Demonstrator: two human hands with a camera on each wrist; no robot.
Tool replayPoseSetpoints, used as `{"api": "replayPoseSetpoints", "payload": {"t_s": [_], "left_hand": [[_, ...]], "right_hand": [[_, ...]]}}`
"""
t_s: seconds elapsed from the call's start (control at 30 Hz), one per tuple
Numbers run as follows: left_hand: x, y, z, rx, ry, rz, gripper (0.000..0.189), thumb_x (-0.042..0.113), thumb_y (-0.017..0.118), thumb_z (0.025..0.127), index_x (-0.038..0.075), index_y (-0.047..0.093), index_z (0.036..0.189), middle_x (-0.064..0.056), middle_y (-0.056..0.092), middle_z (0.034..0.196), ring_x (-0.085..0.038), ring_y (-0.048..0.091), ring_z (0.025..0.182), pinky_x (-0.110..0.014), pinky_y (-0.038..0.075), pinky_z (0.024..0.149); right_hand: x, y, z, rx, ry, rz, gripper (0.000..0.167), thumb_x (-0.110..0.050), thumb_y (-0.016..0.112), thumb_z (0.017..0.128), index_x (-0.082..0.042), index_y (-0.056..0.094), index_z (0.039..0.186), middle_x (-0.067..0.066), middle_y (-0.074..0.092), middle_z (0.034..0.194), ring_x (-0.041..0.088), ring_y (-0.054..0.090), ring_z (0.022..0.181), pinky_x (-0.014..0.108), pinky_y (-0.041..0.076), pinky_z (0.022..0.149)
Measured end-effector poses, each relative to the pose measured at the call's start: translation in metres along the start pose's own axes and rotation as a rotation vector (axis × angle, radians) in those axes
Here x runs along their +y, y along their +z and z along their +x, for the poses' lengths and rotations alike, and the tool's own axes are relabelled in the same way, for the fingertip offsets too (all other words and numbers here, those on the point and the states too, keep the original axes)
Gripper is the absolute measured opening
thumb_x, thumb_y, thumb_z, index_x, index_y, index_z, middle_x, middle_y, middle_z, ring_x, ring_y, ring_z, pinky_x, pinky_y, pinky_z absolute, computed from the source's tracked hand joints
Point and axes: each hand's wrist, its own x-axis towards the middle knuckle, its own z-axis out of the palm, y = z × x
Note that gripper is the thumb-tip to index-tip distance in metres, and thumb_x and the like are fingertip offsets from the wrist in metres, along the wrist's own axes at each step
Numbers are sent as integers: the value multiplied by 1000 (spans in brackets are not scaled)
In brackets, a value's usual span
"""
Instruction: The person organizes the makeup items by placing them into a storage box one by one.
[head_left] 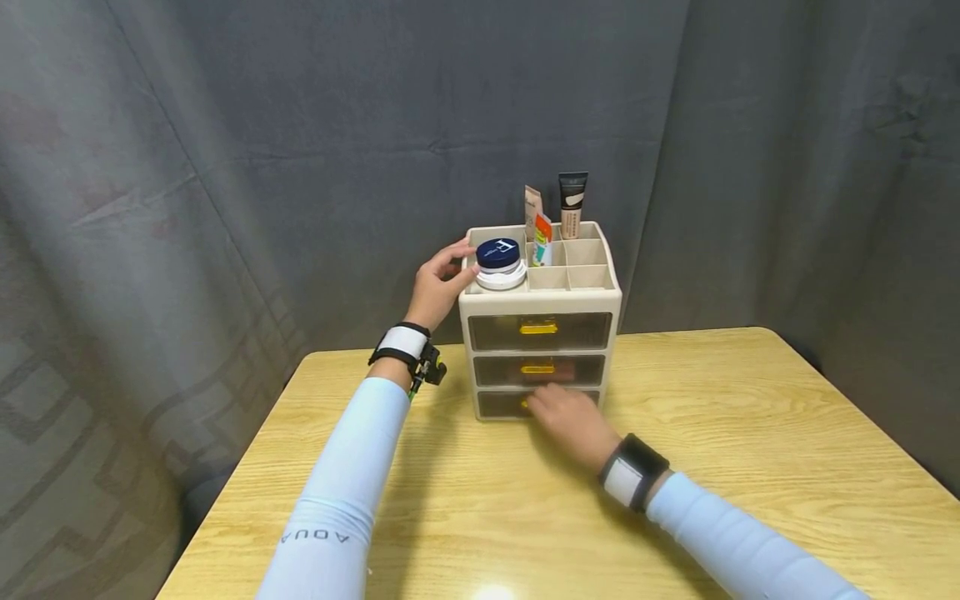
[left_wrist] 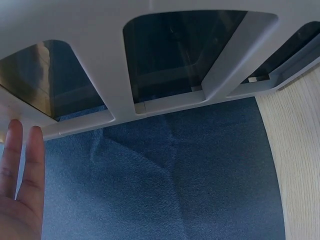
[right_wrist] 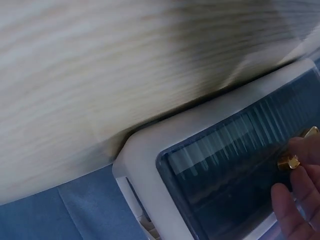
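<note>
A cream desktop organizer [head_left: 540, 302] with three dark see-through drawers stands upright on the table. At its upper left edge rests my left hand [head_left: 438, 285], thumb near the front and fingers farther back. The left wrist view shows two straight fingers [left_wrist: 33, 172] against the organizer's side wall [left_wrist: 100, 65]. Low at the front, my right hand [head_left: 576, 425] is at the bottom drawer [head_left: 498, 405]. Its fingers [right_wrist: 284, 204] pinch that drawer's gold handle [right_wrist: 288, 163] in the right wrist view. The bottom drawer sits flush in its frame.
In the top compartments are a dark-blue-lidded round jar [head_left: 498, 252] on a white round case [head_left: 502, 278], a black-capped tube [head_left: 572, 204], a beige tube [head_left: 532, 208] and a colourful tube [head_left: 542, 242]. Behind the wooden table [head_left: 720, 392] hangs a grey curtain [head_left: 360, 167].
</note>
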Motion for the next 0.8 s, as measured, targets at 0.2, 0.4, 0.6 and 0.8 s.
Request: {"api": "replayPoseSetpoints", "payload": {"t_s": [0.2,0.4,0.6,0.8], "left_hand": [[1,1,0,9,-4,-8,32,4,67,90,-7,63,119,-16,51,140,-22,58,87,-22,45,73],[1,1,-2,0,5,-16,33,2,66,90,-10,62,121,-19,49,141,-33,58,91,-21,44,71],[0,-1,-3,-29,24,-10,34,1,64,92,-11,59,123,-21,47,143,-41,58,97,-25,45,76],[-13,-2,0,-71,26,60,37,7,60,96,-6,57,130,-14,43,148,-39,55,111,-45,43,93]], "right_hand": [[2,2,1,-20,6,-31,37,4,80,70,-3,63,102,8,62,93,21,59,79,30,53,62],[-2,-3,0,-61,22,-7,38,4,79,71,-3,62,105,10,63,99,24,61,86,34,54,70],[-3,-9,-2,-135,61,30,34,-4,75,79,-5,62,110,10,63,106,24,61,92,36,54,76],[-2,-26,1,-131,74,105,31,-13,76,80,-6,64,108,7,63,101,21,60,88,34,53,72]]}}
